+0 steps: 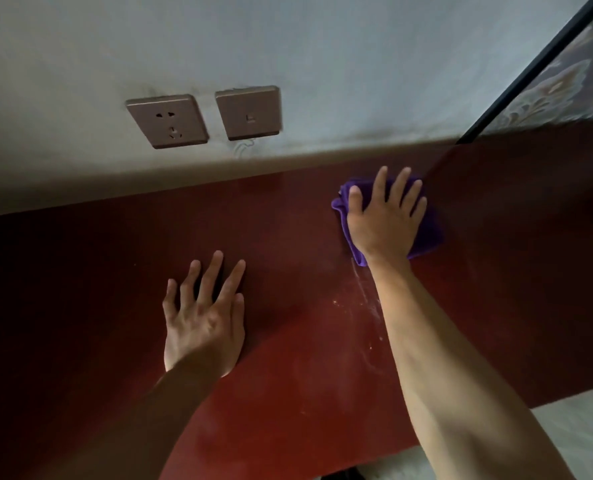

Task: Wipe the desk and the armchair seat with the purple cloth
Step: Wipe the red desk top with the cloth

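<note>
The dark red desk point(97, 271) fills the lower part of the view. A bunched purple cloth point(430, 230) lies on it near the back right, close to the wall. My right hand point(385, 220) presses flat on top of the cloth with fingers spread, covering most of it. My left hand point(205, 317) rests flat on the bare desk surface at centre left, fingers apart, holding nothing. A pale wet streak and some specks point(367, 299) mark the desk beside my right forearm. The armchair is not in view.
A grey wall point(288, 46) rises behind the desk, with a power socket point(166, 121) and a blank plate point(248, 112) on it. A black-framed patterned panel point(565, 81) stands at the right. Light floor point(582, 427) shows past the desk's front edge.
</note>
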`<state>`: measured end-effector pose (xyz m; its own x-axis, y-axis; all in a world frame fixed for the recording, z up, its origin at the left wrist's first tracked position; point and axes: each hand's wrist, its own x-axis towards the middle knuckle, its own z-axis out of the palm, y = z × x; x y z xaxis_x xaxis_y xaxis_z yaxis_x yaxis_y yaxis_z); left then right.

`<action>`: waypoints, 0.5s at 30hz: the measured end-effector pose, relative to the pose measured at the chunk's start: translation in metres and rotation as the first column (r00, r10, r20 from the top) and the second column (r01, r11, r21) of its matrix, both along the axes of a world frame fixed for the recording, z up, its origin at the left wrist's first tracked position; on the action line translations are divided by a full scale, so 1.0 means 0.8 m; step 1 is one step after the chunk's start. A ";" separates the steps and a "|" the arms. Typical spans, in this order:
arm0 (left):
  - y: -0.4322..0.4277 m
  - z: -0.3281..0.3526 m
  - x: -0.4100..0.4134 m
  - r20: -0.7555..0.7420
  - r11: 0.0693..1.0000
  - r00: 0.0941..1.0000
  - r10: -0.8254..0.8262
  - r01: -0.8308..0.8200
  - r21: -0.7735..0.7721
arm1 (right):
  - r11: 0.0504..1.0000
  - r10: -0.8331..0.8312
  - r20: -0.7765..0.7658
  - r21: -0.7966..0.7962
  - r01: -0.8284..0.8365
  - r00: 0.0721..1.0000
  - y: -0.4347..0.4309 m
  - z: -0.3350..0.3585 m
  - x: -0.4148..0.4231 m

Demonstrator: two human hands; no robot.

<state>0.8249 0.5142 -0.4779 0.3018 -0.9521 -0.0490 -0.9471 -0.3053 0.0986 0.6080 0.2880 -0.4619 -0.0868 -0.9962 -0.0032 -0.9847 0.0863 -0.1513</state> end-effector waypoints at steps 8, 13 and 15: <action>-0.001 0.012 -0.002 -0.039 0.999 0.999 0.015 -0.014 0.029 | 1.000 0.024 -0.079 -0.002 -0.024 0.997 0.136 0.002 -0.084; 0.000 0.019 -0.005 -0.060 0.999 0.998 0.020 -0.017 0.041 | 0.994 -0.059 -0.125 0.084 0.070 0.990 0.245 0.006 -0.162; 0.000 0.020 -0.004 -0.067 0.998 0.997 0.026 -0.022 0.055 | 0.977 -0.161 -0.137 0.120 0.177 0.978 0.256 0.010 -0.185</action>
